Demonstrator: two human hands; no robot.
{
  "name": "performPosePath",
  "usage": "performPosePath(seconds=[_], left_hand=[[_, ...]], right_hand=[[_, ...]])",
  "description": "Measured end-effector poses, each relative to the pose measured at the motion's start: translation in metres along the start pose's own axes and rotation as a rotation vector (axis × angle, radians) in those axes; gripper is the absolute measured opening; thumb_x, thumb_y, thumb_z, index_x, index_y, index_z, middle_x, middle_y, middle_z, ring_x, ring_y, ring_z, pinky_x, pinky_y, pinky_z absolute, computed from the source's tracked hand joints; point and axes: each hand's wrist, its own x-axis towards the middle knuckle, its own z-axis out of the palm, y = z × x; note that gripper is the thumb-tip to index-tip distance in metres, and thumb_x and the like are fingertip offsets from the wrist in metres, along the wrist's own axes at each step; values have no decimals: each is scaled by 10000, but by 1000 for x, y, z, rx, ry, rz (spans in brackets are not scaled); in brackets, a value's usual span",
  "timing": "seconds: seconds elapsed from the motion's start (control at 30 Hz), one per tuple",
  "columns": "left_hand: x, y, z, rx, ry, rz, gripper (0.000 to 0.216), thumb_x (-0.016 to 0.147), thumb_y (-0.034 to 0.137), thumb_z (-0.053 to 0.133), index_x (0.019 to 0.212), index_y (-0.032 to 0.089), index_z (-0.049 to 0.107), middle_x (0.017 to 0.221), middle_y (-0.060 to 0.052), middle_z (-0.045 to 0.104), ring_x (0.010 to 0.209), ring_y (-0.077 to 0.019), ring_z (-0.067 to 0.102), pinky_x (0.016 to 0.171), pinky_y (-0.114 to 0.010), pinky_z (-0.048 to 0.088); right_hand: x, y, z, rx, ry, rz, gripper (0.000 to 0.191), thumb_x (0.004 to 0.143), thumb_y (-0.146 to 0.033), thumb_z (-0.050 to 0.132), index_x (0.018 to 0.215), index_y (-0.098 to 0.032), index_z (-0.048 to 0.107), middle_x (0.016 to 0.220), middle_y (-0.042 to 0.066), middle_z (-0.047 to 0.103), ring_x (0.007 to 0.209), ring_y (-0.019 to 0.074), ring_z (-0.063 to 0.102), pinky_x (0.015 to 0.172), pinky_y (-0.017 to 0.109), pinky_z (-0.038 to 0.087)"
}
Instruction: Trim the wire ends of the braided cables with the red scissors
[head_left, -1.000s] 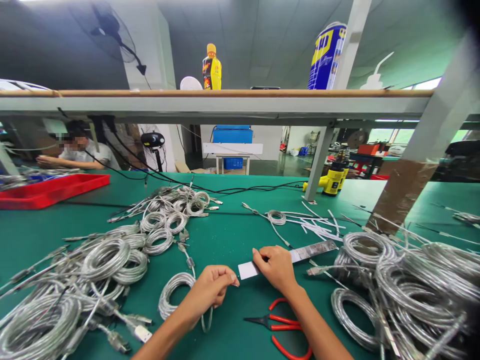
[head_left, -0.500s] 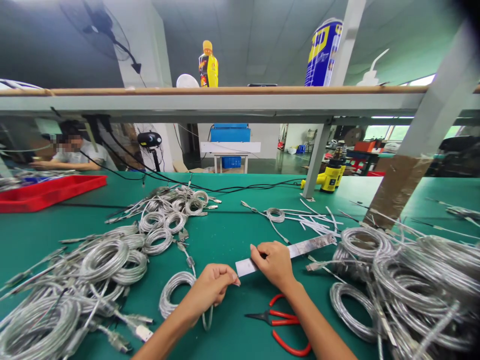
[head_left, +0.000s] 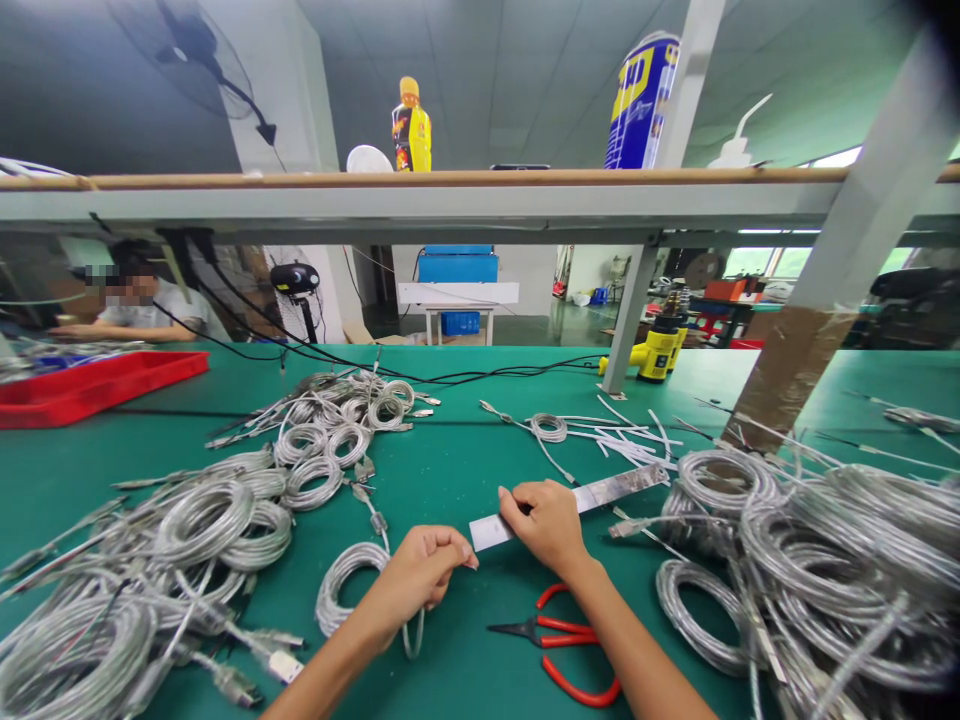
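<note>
My left hand (head_left: 424,570) is closed in a pinch at the left end of a flat metal ruler (head_left: 622,485). Part of a clear-jacketed USB cable (head_left: 334,590) runs under and through this hand, with a loop hanging below the palm; its tip at the fingertips is too small to make out. The rest of that cable lies coiled just left of the hand. My right hand (head_left: 547,525) is closed over the ruler near its left end, fingers curled round it. Beneath the right forearm lie red-handled scissors (head_left: 555,635), dark blades pointing left, partly hidden.
Coiled cables pile up at left (head_left: 206,520) and right (head_left: 825,560). White tube pieces (head_left: 630,440) lie beyond the ruler. Behind stand a yellow heat gun (head_left: 656,350), a red tray (head_left: 105,385) and a shelf post (head_left: 795,370). A shelf (head_left: 450,205) crosses above. A person sits far left.
The view has shifted very slightly. Both hands, the ruler and the cable keep the same positions relative to each other.
</note>
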Motion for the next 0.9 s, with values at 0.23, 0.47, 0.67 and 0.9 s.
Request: performPosePath(seconds=[0.23, 0.47, 0.67, 0.9], left_hand=[[-1, 2, 2, -28, 6, -3, 223, 678, 347, 524, 620, 132, 528, 317, 130, 246, 247, -13, 195, 295, -148, 169], [-7, 7, 1, -186, -67, -53, 239, 701, 358, 524, 708, 122, 561, 445, 54, 467, 401, -61, 473, 444, -163, 340], [-3, 4, 1, -110, 23, 14, 245, 650, 357, 577, 662, 113, 595, 412, 44, 483, 395, -65, 445, 451, -170, 336], [-1, 2, 6, 85, 153, 82, 289, 627, 393, 575, 642, 106, 603, 333, 88, 364, 304, -49, 336, 364, -166, 245]], right_hand=[[-1, 2, 2, -3, -10, 8, 451, 795, -300, 365, 382, -157, 479, 387, -16, 498, 409, 66, 411, 491, 231, 193], [-5, 8, 6, -14, -18, 23, 458, 798, -309, 364, 382, -159, 480, 390, -13, 505, 402, 71, 405, 479, 240, 181], [-6, 9, 6, -16, -21, 35, 464, 800, -315, 362, 379, -158, 481, 384, -14, 498, 395, 69, 391, 465, 243, 165], [-6, 8, 5, -13, -27, 20, 478, 808, -314, 334, 384, -162, 495, 389, -2, 508, 401, 79, 401, 465, 245, 168]])
